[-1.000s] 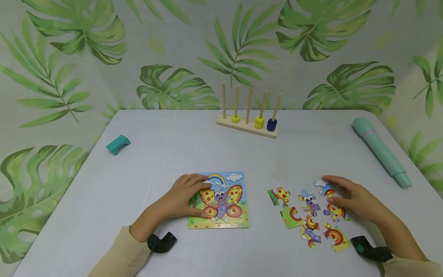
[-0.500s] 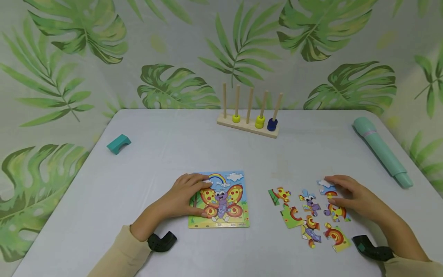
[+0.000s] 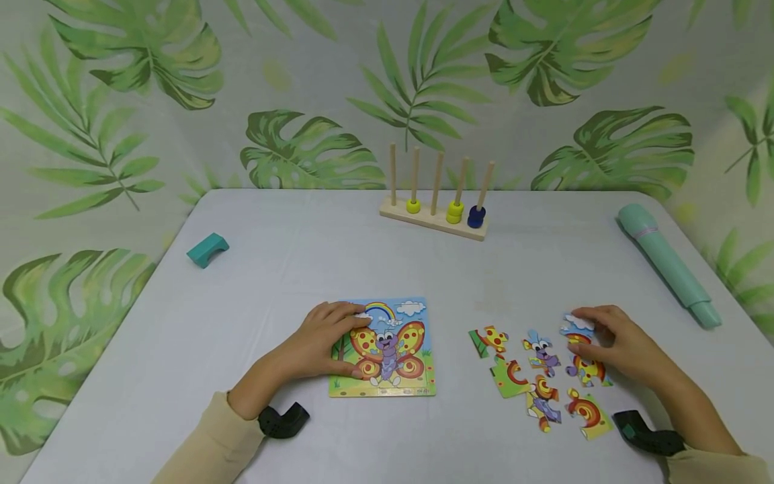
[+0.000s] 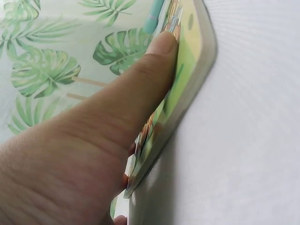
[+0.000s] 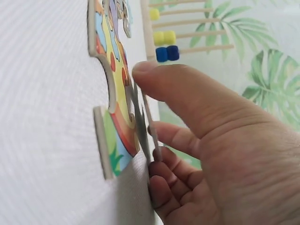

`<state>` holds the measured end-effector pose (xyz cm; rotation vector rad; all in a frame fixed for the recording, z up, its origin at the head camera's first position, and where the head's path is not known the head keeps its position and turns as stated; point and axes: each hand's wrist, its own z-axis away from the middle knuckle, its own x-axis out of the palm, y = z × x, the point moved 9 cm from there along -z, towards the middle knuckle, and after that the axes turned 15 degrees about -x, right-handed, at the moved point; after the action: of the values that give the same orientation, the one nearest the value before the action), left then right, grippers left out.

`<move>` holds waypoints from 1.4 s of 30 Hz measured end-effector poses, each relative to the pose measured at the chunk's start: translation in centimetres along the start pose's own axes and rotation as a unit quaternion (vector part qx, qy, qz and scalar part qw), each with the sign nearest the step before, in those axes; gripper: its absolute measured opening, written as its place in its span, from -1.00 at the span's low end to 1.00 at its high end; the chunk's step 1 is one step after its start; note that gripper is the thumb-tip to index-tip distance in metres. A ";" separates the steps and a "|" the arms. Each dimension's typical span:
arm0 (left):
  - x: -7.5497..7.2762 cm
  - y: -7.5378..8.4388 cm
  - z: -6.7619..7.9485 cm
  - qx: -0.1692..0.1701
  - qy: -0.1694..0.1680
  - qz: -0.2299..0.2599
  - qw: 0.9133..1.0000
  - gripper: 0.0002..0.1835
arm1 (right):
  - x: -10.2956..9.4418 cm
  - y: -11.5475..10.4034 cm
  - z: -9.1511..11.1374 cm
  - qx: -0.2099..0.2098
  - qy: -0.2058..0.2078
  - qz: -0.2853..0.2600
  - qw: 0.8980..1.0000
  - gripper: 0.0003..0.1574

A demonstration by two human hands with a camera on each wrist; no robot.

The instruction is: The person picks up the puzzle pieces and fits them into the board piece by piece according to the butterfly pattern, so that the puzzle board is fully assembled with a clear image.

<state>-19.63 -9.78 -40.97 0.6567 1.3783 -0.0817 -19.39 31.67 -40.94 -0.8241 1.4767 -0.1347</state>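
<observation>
On the left half of the butterfly puzzle board (image 3: 417, 376), my left hand (image 3: 320, 344) rests with thumb and fingers spread apart. The left wrist view has the thumb (image 4: 161, 44) flat against the board's face, the other fingers mostly hidden. Thumb and fingertips of my right hand (image 3: 625, 346) pinch a jigsaw piece (image 3: 577, 324) with cloud and red-orange wing print. Seen edge-on in the right wrist view, that piece (image 5: 151, 124) is tilted just over the table. Right below it lies a yellow wing piece (image 3: 586, 370), partly covered by the hand.
Several loose jigsaw pieces lie left of my right hand, among them a butterfly-face piece (image 3: 540, 351) and a green-cornered piece (image 3: 508, 376). Farther back stand a wooden peg stand (image 3: 432, 218) with beads, a teal arch block (image 3: 207, 250) and a mint toy microphone (image 3: 668, 265).
My right hand has shifted slightly right, and the cloud piece has moved right with it, turning a little. The left hand and the board have stayed put.
</observation>
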 end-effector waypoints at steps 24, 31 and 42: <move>0.1 0.0 -0.1 0.000 -0.004 0.000 1.000 -0.10 | -2.9 -11.1 -1.0 -0.129 0.131 0.019 0.983 -0.24; 0.0 0.0 0.0 0.000 -0.002 0.004 1.000 -0.11 | -1.0 -18.8 -2.8 -0.207 0.152 -0.006 0.967 -0.17; 0.1 -0.1 0.0 0.002 -0.002 0.005 1.000 -0.11 | 5.7 -22.7 -7.8 -0.235 0.085 -0.104 0.963 -0.23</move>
<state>-19.67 -9.80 -41.09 0.6666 1.3713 -0.0786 -16.63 8.82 -31.96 -1.3826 1.6055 -0.0100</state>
